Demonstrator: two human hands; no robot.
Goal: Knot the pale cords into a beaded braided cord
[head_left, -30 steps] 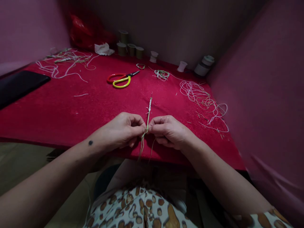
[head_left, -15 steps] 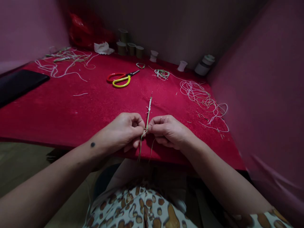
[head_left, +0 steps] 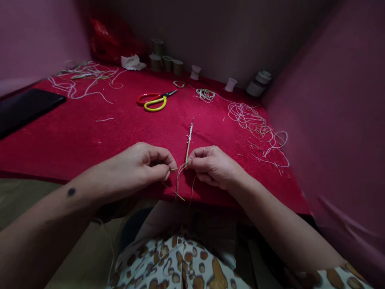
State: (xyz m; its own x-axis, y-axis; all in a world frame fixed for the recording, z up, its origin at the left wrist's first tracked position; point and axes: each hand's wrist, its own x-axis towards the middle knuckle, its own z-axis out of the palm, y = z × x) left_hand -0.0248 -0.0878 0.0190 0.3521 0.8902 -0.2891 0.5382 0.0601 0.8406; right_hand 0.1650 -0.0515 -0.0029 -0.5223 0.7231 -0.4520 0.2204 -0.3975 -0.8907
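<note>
A thin braided cord (head_left: 189,140), white at its far end and green nearer me, lies on the red cloth (head_left: 120,128) with a small loop at its tip. Its near end is pinched between the thumb and forefinger of my right hand (head_left: 210,164). My left hand (head_left: 150,166), to the left of the braid, is closed on a thin green strand that runs across to the braid's near end. Other loose strands (head_left: 178,182) hang down between my hands toward the cloth's front edge.
Red-and-yellow scissors (head_left: 155,102) lie beyond my hands. Tangled pale cords sit at the left (head_left: 90,78) and right (head_left: 249,120). A dark flat object (head_left: 30,108) is at far left. Spools (head_left: 177,67), crumpled tissue (head_left: 132,63) and a white bottle (head_left: 258,83) stand along the back.
My left hand has moved left, away from the braid, drawing a strand out sideways. My right hand holds nearly the same place at the braid's near end.
</note>
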